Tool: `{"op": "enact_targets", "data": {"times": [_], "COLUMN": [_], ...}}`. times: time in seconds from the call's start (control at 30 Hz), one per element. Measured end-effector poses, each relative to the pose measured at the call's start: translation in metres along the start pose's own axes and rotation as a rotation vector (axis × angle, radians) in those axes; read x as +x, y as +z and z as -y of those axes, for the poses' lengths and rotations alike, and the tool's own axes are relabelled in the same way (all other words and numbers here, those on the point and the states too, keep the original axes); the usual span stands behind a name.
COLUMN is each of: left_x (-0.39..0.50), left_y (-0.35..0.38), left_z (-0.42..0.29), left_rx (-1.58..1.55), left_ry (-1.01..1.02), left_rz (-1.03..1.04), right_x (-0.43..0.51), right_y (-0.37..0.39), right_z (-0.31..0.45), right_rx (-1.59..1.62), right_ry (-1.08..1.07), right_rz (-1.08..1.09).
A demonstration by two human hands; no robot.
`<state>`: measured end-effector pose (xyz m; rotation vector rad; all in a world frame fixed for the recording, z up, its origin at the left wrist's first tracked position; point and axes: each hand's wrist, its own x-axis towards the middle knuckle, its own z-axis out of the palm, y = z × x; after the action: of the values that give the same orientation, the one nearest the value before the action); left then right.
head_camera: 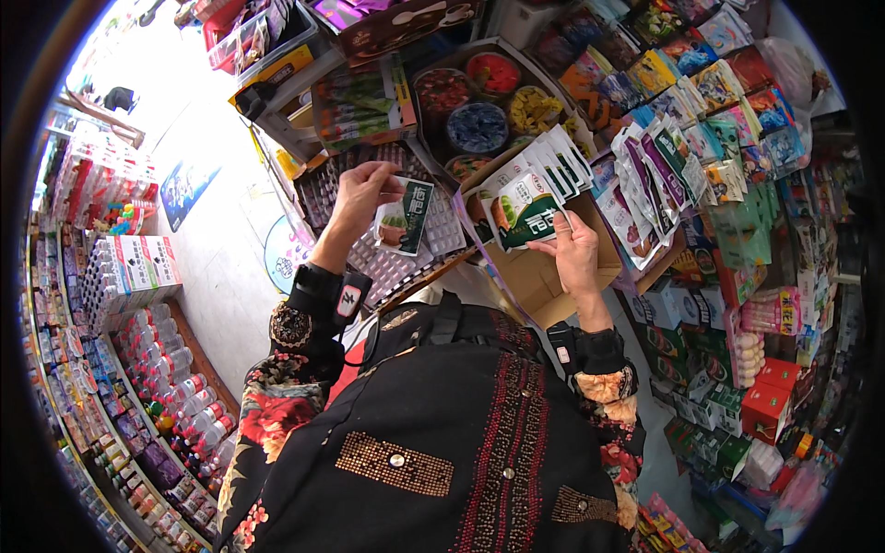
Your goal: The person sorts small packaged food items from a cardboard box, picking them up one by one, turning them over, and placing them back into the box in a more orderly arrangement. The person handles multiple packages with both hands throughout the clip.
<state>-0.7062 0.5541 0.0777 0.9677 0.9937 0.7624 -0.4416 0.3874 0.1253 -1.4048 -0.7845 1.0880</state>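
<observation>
My left hand [365,195] pinches a small green-and-white food packet [409,218] by its upper left side, over the pill-like blister sheets [446,227]. My right hand [577,256] grips the lower right edge of a similar green-and-white packet [522,211] with thumb and fingers. That packet is above an open cardboard box [556,283], whose near part shows a bare bottom. Several matching packets [546,166] stand in a row at the box's far end, partly hidden behind the one I hold.
Beside the box on the right stand purple-and-white packets [643,186]. A carton of round tubs with coloured wrapped contents [477,128] lies beyond. Stacked goods [719,387] line the right side. Bottles [176,387] fill a shelf at left, next to the pale floor [214,290].
</observation>
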Motion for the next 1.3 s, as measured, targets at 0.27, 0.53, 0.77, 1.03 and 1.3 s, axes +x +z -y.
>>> {"op": "enact_targets", "data": {"times": [0.27, 0.53, 0.77, 1.03, 1.3], "left_x": [0.051, 0.074, 0.016, -0.080, -0.079], "left_y": [-0.065, -0.050, -0.020, 0.077, 0.089], "left_z": [0.062, 0.081, 0.007, -0.099, -0.074], "left_rx": [0.790, 0.906, 0.798, 0.622, 0.760], "left_ry": [0.116, 0.116, 0.238, 0.525, 0.365], "left_rz": [-0.257, -0.100, 0.182, 0.490, 0.775], "right_x": [0.023, 0.023, -0.003, -0.026, -0.067], "right_y": [0.009, -0.007, 0.007, 0.055, 0.018], "right_z": [-0.032, -0.024, 0.024, 0.090, 0.091], "right_rx": [0.006, -0.392, -0.596, -0.691, -0.670], "right_ry": [0.218, 0.118, -0.201, -0.337, -0.150], "right_rz": [0.012, 0.025, -0.088, 0.371, 0.195]}}
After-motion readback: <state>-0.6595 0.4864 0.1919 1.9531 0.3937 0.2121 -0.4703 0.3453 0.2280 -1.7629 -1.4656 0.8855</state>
